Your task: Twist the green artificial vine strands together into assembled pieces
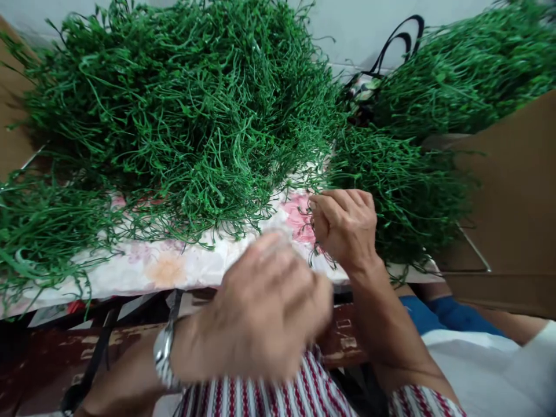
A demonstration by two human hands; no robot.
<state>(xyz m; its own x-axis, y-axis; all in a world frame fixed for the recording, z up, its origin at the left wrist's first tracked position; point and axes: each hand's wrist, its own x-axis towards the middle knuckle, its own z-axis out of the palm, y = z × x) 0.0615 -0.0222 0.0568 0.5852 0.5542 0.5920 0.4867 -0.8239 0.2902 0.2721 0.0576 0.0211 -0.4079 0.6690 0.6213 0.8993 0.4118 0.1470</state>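
Note:
My left hand [269,307], with a silver watch [163,353] on its wrist, is raised close to the camera and smeared by motion. Its fingers look curled in, and anything inside them is hidden. Further forward, my right hand [345,226] is closed just above the flowered tablecloth [208,263]. A few thin green stems [324,255] show beside and below it; whether its fingers grip them I cannot tell. Behind both hands rises a large heap of green plastic-looking sprigs [186,110]. A smaller pile of sprigs [403,191] lies right of my right hand.
Cardboard [512,202] stands at the right, with more greenery [482,69] behind it. A bag with black handles [369,87] sits against the wall. More sprigs [47,226] spread at the left. At lower right is another person's leg [456,315] in blue and white clothing.

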